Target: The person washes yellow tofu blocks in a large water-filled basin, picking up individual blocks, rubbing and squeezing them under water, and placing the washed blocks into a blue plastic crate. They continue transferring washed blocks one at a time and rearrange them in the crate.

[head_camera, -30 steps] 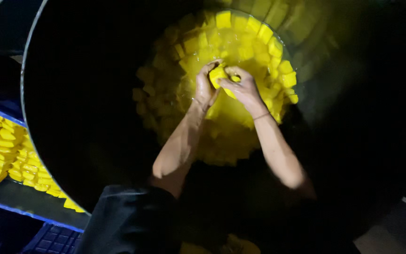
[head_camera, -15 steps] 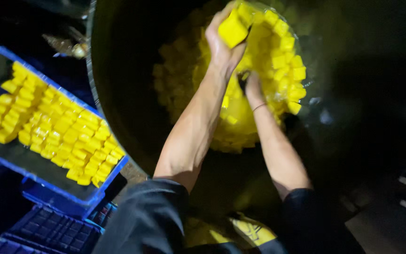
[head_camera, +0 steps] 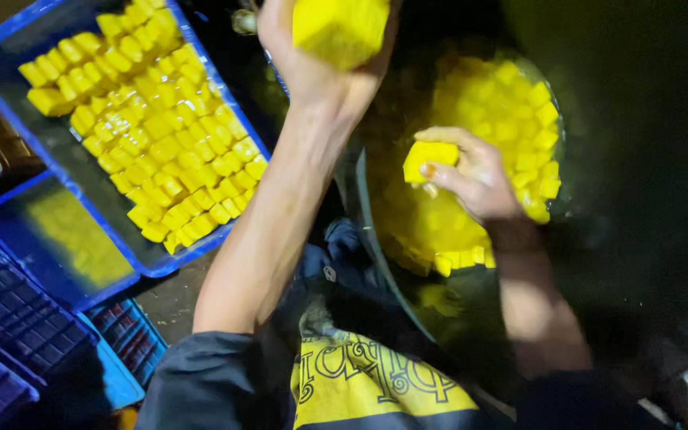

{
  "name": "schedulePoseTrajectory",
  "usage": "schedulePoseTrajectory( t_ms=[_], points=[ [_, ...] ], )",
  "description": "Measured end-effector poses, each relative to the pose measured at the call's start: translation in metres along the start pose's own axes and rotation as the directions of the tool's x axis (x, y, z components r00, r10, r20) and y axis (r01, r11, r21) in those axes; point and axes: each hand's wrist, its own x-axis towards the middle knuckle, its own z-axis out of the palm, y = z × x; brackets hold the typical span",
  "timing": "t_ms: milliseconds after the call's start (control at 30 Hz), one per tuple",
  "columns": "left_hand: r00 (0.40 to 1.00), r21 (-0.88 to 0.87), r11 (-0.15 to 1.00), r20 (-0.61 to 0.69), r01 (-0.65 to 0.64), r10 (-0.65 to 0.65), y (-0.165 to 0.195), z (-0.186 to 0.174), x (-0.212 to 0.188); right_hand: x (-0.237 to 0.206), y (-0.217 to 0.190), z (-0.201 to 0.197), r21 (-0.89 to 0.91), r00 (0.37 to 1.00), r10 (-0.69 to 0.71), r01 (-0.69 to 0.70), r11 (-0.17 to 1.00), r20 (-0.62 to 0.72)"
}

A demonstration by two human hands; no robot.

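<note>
Your left hand [head_camera: 312, 56], raised at the top of the view, is closed around one yellow block [head_camera: 340, 28]; half a second ago it held that block over the dark tub [head_camera: 376, 239], and it now sits between the tub and the blue tray [head_camera: 9, 48], so the block is out of the tub and on the tray's side. Your right hand [head_camera: 471, 175], low in the tub a moment ago, now grips a second yellow block [head_camera: 428, 155] with fingers curled over it, just above the heap of yellow blocks [head_camera: 511, 103] left in the liquid. The view has swung left since a second ago, bringing the tray fully in. Tray contents: yellow blocks in close rows [head_camera: 153, 135], filling most of the floor, with a bare strip along the near-left edge. Below it: a second blue tray [head_camera: 49, 239] with a yellowish patch, and dark gridded crates [head_camera: 9, 318] at lower left. Judged from this, both hands are loaded and the tub remains well stocked.
</note>
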Motion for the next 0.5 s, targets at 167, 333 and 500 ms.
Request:
schedulePoseTrajectory(
  t_ms=[167, 333, 500],
  points=[
    [0.98, 0.195, 0.981, -0.188, -0.021, 0.059, 0.073, -0.034, -0.072, 0.008, -0.087, 0.133, -0.2, 0.983, -0.144, 0.165, 0.966, 0.116],
    [0.994, -0.063, 0.996, -0.08, 0.065, -0.07, 0.11, -0.08, -0.126, 0.071, -0.052, 0.205, -0.818, 0.869, -0.374, 0.457, 0.35, 0.325],
    [0.918, -0.066, 0.997, -0.391, 0.049, -0.071, 0.17, -0.124, -0.153, 0.134, 0.001, 0.276, -0.651, 0.91, 0.092, 0.215, 0.728, 0.404]
  ],
)
